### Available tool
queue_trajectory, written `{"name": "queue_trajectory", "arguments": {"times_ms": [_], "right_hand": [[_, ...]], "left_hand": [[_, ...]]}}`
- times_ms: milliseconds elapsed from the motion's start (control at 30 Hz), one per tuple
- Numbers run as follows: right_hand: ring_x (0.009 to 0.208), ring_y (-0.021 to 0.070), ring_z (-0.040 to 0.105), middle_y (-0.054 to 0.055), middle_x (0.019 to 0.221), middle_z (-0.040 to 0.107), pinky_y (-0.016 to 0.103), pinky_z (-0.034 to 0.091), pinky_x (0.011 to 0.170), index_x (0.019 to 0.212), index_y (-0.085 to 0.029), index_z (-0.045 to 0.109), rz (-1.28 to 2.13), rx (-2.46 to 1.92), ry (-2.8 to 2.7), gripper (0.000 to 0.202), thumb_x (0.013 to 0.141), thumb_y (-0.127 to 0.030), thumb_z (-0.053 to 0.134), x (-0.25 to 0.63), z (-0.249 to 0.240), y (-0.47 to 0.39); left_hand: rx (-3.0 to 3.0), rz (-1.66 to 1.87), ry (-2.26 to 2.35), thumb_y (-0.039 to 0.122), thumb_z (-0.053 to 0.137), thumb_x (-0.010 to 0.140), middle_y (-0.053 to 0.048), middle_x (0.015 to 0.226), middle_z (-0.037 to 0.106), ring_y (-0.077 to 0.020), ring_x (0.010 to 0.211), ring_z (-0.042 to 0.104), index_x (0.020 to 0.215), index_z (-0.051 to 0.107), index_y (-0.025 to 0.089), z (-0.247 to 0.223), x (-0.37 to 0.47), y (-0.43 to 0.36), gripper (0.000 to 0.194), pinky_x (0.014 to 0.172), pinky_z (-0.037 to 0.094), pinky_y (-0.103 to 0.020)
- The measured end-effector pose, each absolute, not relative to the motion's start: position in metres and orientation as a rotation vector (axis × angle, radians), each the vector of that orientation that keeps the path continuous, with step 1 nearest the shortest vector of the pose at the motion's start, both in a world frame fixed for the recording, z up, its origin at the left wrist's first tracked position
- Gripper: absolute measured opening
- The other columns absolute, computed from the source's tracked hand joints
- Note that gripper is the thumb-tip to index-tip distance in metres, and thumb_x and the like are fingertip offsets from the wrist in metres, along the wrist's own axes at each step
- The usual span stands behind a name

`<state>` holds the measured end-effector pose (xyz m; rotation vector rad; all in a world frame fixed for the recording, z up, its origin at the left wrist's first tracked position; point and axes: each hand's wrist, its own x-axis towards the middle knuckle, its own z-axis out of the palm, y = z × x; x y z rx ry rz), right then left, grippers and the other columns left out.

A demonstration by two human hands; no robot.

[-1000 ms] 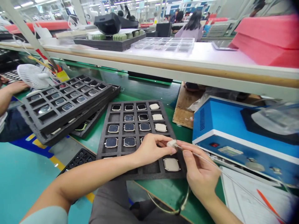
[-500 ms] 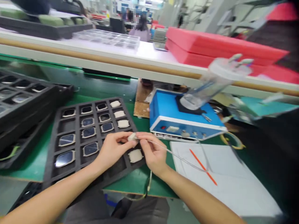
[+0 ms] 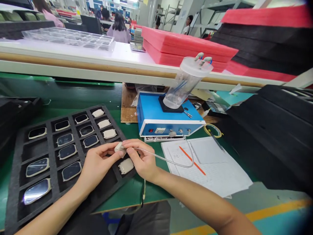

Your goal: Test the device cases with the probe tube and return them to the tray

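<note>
My left hand (image 3: 94, 164) pinches a small beige watch case (image 3: 118, 147) between thumb and fingers, above the right side of a black foam tray (image 3: 13, 169). Against that case, my right hand (image 3: 144, 161) is closed on the end of a thin clear tube (image 3: 168, 160); its tip is hidden by the fingers. The tube loops back to the front of a blue machine (image 3: 158, 109). Below my hands another beige watch case (image 3: 126, 166) lies in a tray pocket. Several watches with dark screens (image 3: 67, 152) fill other pockets.
A clear cylinder (image 3: 181, 86) stands tilted in view on the blue machine. Papers (image 3: 212, 176) with an orange stick (image 3: 192, 160) lie to the right, near a tape roll (image 3: 213, 130). A shelf (image 3: 97, 67) with red foam (image 3: 186, 45) crosses behind. People sit farther back.
The view has swung right, so the tray and machine appear farther left. Both hands keep their hold on the watch case and the tube, close together as before.
</note>
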<state>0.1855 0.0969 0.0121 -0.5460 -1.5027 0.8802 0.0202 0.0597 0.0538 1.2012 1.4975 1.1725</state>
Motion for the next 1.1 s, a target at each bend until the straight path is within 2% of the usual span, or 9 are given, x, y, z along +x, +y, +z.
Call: {"name": "queue_trajectory", "arguments": {"times_ms": [733, 933, 1100], "right_hand": [[0.102, 0.0223, 0.078, 0.007, 0.104, 0.082, 0.039, 0.066, 0.092, 0.100, -0.026, 0.077, 0.887, -0.576, -1.529, 0.016, 0.102, -0.031, 0.062, 0.187, 0.012, 0.096], [0.102, 0.0217, 0.078, 0.008, 0.102, 0.081, 0.038, 0.066, 0.091, 0.099, -0.025, 0.078, 0.876, -0.569, -1.530, 0.016, 0.101, -0.029, 0.063, 0.187, 0.012, 0.097], [0.100, 0.0223, 0.078, 0.008, 0.104, 0.082, 0.039, 0.065, 0.090, 0.098, -0.024, 0.077, 0.861, -0.596, -1.511, 0.017, 0.101, -0.032, 0.062, 0.193, 0.010, 0.090]], "left_hand": [[1.138, 1.170, 1.483, 0.048, 0.094, 0.062, -0.007, 0.085, 0.082, -0.0200, 0.074, 0.071, 0.101, 0.086, 0.018, 0.058, 0.022, 0.059, 0.051, 0.070, 0.059, -0.028], [1.228, 1.165, 1.471, 0.047, 0.089, 0.069, -0.007, 0.088, 0.082, -0.0201, 0.074, 0.072, 0.106, 0.085, 0.016, 0.055, 0.023, 0.060, 0.048, 0.072, 0.059, -0.029], [1.427, 1.052, 1.527, 0.041, 0.081, 0.073, -0.009, 0.087, 0.081, -0.0215, 0.073, 0.072, 0.102, 0.080, 0.014, 0.078, 0.013, 0.056, 0.040, 0.072, 0.058, -0.031]]}}
